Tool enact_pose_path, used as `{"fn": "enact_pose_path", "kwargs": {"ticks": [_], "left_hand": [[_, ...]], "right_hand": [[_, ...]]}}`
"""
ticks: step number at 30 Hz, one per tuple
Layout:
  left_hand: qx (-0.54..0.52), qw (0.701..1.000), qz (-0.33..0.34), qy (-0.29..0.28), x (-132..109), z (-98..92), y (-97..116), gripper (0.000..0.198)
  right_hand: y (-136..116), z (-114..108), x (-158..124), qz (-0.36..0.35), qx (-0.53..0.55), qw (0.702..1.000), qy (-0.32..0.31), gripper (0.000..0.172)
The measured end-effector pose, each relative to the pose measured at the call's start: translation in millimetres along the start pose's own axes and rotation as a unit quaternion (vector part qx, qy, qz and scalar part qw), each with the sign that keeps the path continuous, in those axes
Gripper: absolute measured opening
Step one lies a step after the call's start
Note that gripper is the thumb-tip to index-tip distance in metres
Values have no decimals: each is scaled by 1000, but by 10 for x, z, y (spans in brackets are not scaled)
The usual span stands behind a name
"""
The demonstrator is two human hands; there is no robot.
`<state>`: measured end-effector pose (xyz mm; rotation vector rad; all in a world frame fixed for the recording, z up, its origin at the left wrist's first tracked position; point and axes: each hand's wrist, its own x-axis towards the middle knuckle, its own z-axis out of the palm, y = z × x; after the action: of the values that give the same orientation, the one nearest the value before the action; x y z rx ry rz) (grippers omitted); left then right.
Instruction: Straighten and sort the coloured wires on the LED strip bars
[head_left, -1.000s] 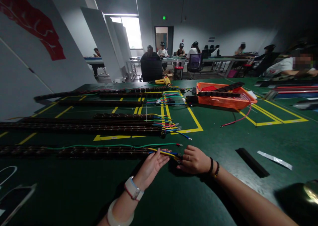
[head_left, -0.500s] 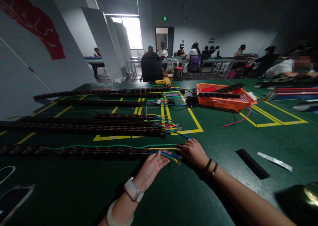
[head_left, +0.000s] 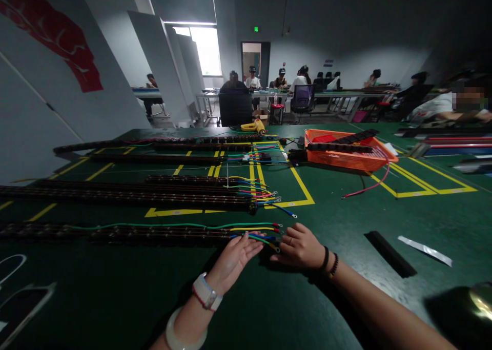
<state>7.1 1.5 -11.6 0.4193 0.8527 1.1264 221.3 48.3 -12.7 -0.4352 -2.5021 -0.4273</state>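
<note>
Several loose wires, among them a green wire [head_left: 258, 241] and a blue wire [head_left: 269, 237], end in ring terminals. They come out of a long dark wire harness [head_left: 161, 235] lying across the table. My left hand [head_left: 240, 255] is palm up beneath these wires, its fingers fairly straight and its thumb against them. At the tips, my right hand [head_left: 302, 248] has its fingers curled and closed around the wire ends. Its fingertips partly hide the blue wire's terminal. A yellow-sleeved ring terminal [head_left: 277, 249] shows just beside them. Above lie a yellow wire [head_left: 251, 230] and a longer green wire [head_left: 172, 226].
More dark harnesses [head_left: 134, 196] lie farther back over yellow tape outlines [head_left: 307, 191]. An orange basket [head_left: 346, 160] and a yellow heat gun [head_left: 253, 126] stand behind. To the right are a black strip [head_left: 390, 254] and a silver strip [head_left: 425, 250]. Other people sit at far tables.
My right hand has moved toward me, from the red-sleeved terminals and upper wires down to the ends of the blue and green wires. My left hand stays in place.
</note>
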Motion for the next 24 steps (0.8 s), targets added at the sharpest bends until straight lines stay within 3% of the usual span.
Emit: {"fn": "enact_pose_path", "kwargs": {"ticks": [4, 9, 13, 20, 24], "left_hand": [[-1, 1000, 4, -12, -14, 25, 12, 10], [26, 999, -20, -37, -71, 61, 28, 19], [87, 996, -26, -24, -96, 60, 4, 21], [131, 991, -23, -12, -77, 31, -24, 19], [116, 993, -22, -18, -73, 19, -14, 18]], "right_hand": [[-66, 31, 46, 23, 3, 1000, 3, 29], [-108, 57, 88, 182, 23, 983, 18, 32], [-58, 110, 85, 270, 53, 961, -40, 30], [-14, 254, 38, 240, 28, 965, -106, 31], [-31, 145, 34, 212, 29, 975, -61, 35]]}}
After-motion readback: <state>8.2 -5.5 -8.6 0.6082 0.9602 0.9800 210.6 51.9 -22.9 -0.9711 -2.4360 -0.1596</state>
